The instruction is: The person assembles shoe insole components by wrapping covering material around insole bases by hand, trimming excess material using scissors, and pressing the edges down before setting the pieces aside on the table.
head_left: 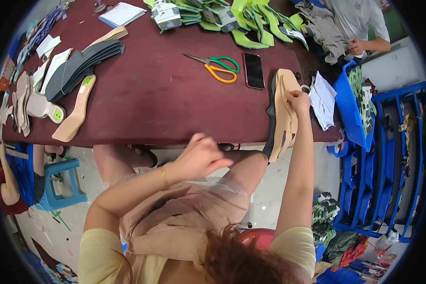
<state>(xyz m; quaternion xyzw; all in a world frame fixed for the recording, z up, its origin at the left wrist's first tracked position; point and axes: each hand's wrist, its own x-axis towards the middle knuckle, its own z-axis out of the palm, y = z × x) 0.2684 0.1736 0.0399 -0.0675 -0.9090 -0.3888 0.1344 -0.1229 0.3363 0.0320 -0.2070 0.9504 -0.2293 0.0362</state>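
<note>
Sitting at a broad maroon table (151,104) with a scuffed top; reaching with the right hand (299,101) to a layered stack of smooth beige sole-shaped pieces (284,123) at the right part of the table; touching the stack along its right side with fingers drawn together, but cannot tell whether clamped on one layer or only resting against it; holding the left hand (201,154) well apart from the right, just in front of the table's near edge and above the lap, with fingers loosely curled and thumb spread away from them; keeping the beige stack lengthwise, with its lower end jutting past the near edge and black layers (271,135) showing along its left side; having within sight, to the left of the stack, a flat black smartphone (254,71), and beside that a pair of metal scissors with one green and one yellow handle (222,69), blades pointing left; facing a heap of lime-green sole-shaped pieces (245,40) at the far side; showing at the left a bundle of dark grey curved flat pieces (80,64), near a single beige insole with a small green patch (75,111); showing at the right, past the table, a blue plastic basket (348,111) filled with green and white pieces; working near a co-worker in a pale short-sleeved shirt (359,21) at the upper right
</note>
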